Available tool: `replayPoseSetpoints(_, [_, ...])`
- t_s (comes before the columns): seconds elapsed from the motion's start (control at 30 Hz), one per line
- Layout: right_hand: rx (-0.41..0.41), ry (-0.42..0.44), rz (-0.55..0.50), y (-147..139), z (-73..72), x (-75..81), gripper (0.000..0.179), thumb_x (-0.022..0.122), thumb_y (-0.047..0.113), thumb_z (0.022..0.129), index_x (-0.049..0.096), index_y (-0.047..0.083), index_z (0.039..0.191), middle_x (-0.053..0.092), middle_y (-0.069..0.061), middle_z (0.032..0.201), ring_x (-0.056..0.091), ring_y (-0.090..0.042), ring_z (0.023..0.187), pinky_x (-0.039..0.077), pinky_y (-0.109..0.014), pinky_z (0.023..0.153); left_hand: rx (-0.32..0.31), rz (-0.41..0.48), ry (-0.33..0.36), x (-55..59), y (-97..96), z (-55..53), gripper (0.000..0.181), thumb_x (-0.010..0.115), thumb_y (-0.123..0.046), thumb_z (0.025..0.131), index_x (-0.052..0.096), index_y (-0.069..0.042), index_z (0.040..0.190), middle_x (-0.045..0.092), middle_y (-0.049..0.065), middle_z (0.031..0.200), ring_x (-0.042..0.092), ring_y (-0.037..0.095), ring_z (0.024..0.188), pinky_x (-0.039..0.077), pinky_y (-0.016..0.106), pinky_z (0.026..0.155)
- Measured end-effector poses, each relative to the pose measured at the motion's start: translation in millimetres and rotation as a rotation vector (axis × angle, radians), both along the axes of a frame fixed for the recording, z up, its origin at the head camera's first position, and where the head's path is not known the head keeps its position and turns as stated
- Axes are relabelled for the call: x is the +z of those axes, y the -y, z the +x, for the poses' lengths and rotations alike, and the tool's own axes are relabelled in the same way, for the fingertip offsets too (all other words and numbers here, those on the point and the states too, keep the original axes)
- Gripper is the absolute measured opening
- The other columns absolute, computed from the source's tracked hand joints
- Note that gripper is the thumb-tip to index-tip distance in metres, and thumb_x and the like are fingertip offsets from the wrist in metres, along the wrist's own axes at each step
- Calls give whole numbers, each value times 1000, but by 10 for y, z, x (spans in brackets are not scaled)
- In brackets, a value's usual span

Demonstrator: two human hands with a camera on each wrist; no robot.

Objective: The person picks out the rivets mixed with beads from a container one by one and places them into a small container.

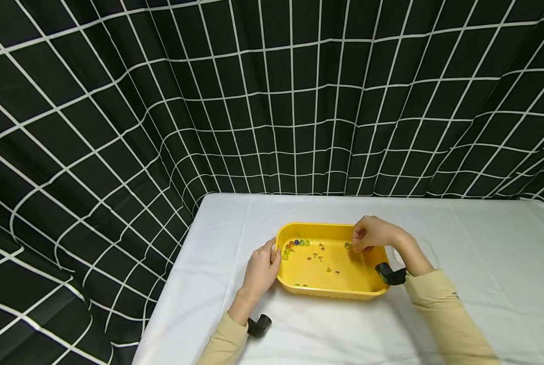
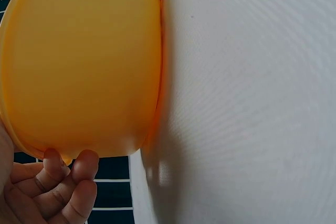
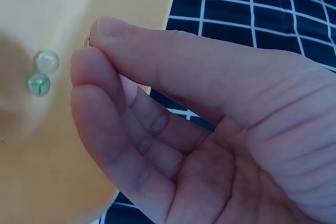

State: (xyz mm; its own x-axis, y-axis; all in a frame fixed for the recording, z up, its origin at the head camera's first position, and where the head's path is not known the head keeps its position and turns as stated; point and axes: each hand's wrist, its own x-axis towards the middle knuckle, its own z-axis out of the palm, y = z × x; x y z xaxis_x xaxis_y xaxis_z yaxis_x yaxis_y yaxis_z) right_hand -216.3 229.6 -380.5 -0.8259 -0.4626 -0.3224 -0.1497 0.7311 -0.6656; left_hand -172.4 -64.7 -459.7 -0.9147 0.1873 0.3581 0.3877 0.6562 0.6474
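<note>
A yellow tray (image 1: 326, 292) is resting on a white tablecloth (image 1: 198, 314), just right of the middle in the head view. At the tray's 9 o'clock, the left hand (image 1: 259, 268) is gripping its end wall, fingers curling against the outside. At 2 o'clock the right hand (image 1: 375, 232) is reaching over the tray — thumb and forefinger pinching a small gold-rimmed piece (image 3: 87, 40), mostly hidden by the fingertips. In the right wrist view, a clear marble (image 3: 47, 62) and a green marble (image 3: 39, 84) are lying near those fingertips, toward 8 or 9 o'clock.

Small gold screws (image 1: 320, 259) are lying scattered around the tray's middle. A curving line of coloured marbles (image 1: 296, 243) is hugging the corner at 10 o'clock; more marbles are sitting at 8 o'clock, partly hidden by the near wall. Beyond the table, toward 12 o'clock, a black gridded curtain (image 1: 299, 101) is hanging.
</note>
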Motion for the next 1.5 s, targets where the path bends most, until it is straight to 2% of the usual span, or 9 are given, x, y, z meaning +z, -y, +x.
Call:
replayPoseSetpoints(0.1, [-1,-4,-5,-40,7,10,11,69,2,76,59,2,70,54,-2,63,52,-16,59,49,-31,59,2,-3,0,2,-1,1,34,55,-8,91,55,10,119,41,-6,57,34,2,48,31,18,43])
replayPoseSetpoints(0.33, [58,-23,-60,-154,14,41,10,65,2,77,59,5,69,53,1,62,51,-14,57,48,-28,55,2,-1,2,3,-3,2,34,55,-8,91,55,11,119,40,-6,57,33,2,47,30,18,42])
replayPoseSetpoints(0.57, [-12,-11,-8,-196,16,40,9,68,1,76,60,1,70,53,-1,62,51,-16,57,47,-28,56,1,-4,-4,8,2,5,34,55,-8,91,55,11,119,40,-6,57,33,2,47,30,18,42])
replayPoseSetpoints(0.77, [-30,-5,6,-245,25,64,9,68,2,77,60,1,72,52,-1,65,53,-15,59,50,-29,58,3,-5,-2,6,2,6,34,55,-8,91,55,11,119,40,-6,57,34,2,47,31,18,43])
replayPoseSetpoints(1.5, [-28,-6,-34,-409,94,121,7,65,-1,77,60,-1,73,54,-2,66,54,-17,60,51,-29,59,3,-3,-4,2,1,7,34,54,-8,91,55,11,119,41,-5,58,34,3,48,32,18,43])
